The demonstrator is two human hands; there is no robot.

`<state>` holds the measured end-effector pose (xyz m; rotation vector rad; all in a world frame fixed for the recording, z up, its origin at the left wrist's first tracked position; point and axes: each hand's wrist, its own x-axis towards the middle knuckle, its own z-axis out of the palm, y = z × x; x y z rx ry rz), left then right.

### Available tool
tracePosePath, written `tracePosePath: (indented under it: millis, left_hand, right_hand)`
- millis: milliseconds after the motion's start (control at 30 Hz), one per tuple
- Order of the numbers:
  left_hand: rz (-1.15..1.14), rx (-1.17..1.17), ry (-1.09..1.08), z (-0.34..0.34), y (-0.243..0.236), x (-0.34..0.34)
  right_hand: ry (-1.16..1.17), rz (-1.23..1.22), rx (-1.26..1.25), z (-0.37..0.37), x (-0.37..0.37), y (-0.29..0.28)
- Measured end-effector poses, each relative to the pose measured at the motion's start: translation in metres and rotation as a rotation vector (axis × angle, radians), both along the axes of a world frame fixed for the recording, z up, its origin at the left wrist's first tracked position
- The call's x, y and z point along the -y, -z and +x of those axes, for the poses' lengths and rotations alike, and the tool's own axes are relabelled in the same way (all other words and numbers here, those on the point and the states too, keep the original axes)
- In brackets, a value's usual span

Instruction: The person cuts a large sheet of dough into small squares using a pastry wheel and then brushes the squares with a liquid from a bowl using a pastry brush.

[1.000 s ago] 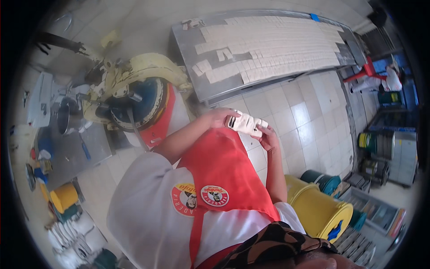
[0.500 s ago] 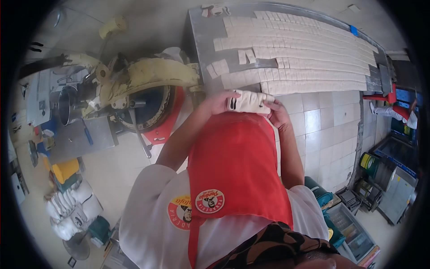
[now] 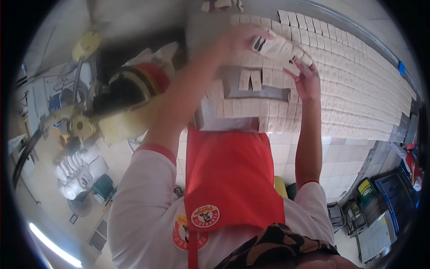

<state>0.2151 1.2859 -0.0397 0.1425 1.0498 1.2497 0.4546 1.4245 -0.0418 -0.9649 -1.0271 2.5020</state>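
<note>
Both my hands hold a row of pale dough pieces (image 3: 278, 48) pressed side by side, up over the far part of the metal table (image 3: 230, 123). My left hand (image 3: 248, 38), somewhat blurred, closes on the left end. At the other end my right hand (image 3: 307, 80) grips with its fingers bent. The row slants down to the right, with dark gaps showing near its ends. Below it, long rows of cut dough (image 3: 354, 85) cover most of the table. Two small dough pieces (image 3: 250, 80) lie in a bare strip between the rows.
To my left stands a worn cream-coloured machine (image 3: 130, 121) with a dark, red-rimmed round part. A few dough scraps (image 3: 221, 5) lie at the table's far left. A green bin (image 3: 368, 190) and metal racks are at the right, beyond the tiled floor.
My hands have carried the row of dough pieces from close to my apron up and forward over the table. The view has shifted, bringing the table nearer.
</note>
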Motion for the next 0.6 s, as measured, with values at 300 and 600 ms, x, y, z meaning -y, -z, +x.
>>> tracePosePath:
  millis: [300,600]
  left_hand:
    - [0.030,0.070,-0.031,-0.175,0.072,-0.029]
    - [0.046,0.021,-0.147,-0.213,0.092,0.013]
  right_hand:
    - [-0.059,0.184,0.032,-0.185,-0.029,0.005]
    - [-0.239,0.210,0.158,-0.257,-0.016,0.032]
